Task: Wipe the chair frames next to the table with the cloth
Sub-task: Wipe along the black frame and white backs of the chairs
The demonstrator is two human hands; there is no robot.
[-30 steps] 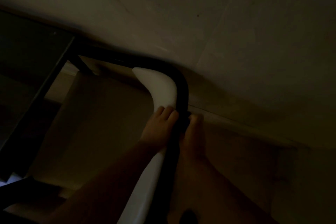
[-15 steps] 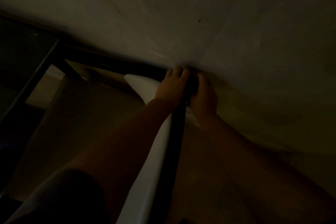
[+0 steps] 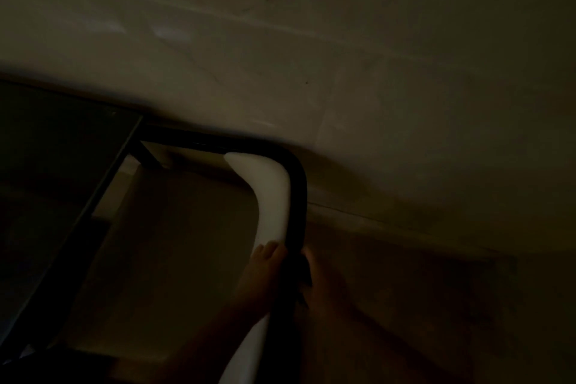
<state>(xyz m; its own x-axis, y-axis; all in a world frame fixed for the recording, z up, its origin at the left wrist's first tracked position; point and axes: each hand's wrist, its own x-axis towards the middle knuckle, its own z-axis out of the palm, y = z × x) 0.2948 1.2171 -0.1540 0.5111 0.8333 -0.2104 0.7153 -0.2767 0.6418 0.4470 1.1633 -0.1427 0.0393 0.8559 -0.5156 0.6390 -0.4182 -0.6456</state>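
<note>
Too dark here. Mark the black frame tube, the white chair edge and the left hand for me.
black frame tube [image 3: 300, 184]: head view, on the outer curve of the bend.
white chair edge [image 3: 272, 196]: head view, on the pale strip inside the bend.
left hand [image 3: 260, 279]: head view, back of the hand.

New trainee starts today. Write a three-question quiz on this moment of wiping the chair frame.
1. True or false: both hands are on the straight run of the black chair frame, below its bend.
2. Which part lies along the frame's inner side? A) white armrest pad B) red cushion C) wicker panel
3. Can the cloth be made out clearly?

Key:
1. True: left hand and right hand flank the tube.
2. A, the white armrest pad.
3. No, too dark; only a dark shape between the hands.
</note>
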